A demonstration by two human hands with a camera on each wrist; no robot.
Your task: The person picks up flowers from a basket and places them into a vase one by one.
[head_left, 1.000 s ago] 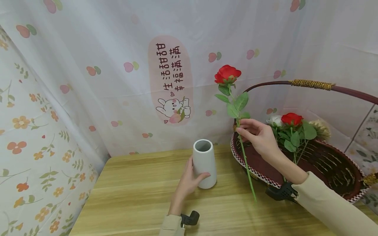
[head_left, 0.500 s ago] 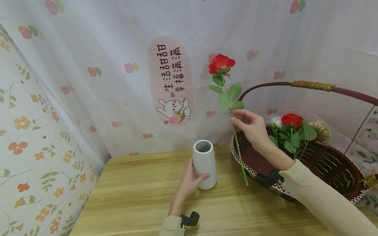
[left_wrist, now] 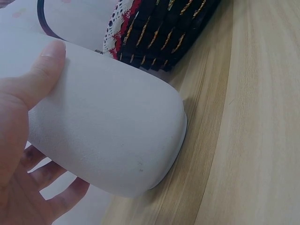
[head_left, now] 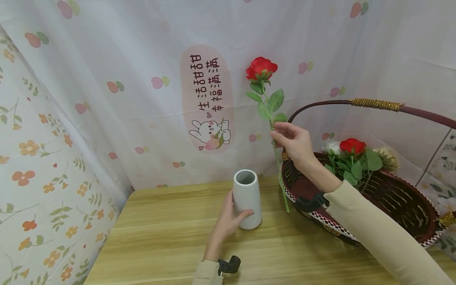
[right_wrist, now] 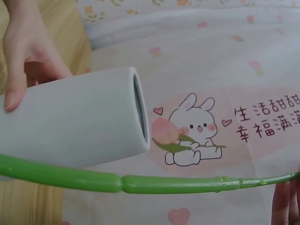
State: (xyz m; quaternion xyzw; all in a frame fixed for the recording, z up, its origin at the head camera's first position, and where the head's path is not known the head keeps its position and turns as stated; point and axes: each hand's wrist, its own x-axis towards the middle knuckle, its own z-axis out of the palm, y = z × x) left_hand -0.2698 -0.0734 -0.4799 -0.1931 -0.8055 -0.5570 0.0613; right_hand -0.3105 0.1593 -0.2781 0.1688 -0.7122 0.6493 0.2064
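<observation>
A white vase (head_left: 247,200) stands upright on the wooden table, its round mouth facing up. My left hand (head_left: 228,217) grips it from the left, thumb across the front; the left wrist view shows the thumb and curled fingers on either side of the vase (left_wrist: 112,117). My right hand (head_left: 293,142) pinches the stem of a red rose (head_left: 261,69) just under its leaves. The bloom is up and the stem slants down, its lower end right of the vase and apart from it. In the right wrist view the green stem (right_wrist: 164,184) crosses below the vase mouth.
To the right stands a dark woven basket (head_left: 402,206) with a tall arched handle (head_left: 377,103). Inside lie another red rose (head_left: 352,146), a white flower (head_left: 333,147) and a cream flower (head_left: 386,159). A printed curtain (head_left: 149,47) hangs behind the table (head_left: 160,233).
My right hand has moved left and upward with the red rose, bringing the stem's lower end up and closer to the vase. The left hand and the vase have stayed in place.
</observation>
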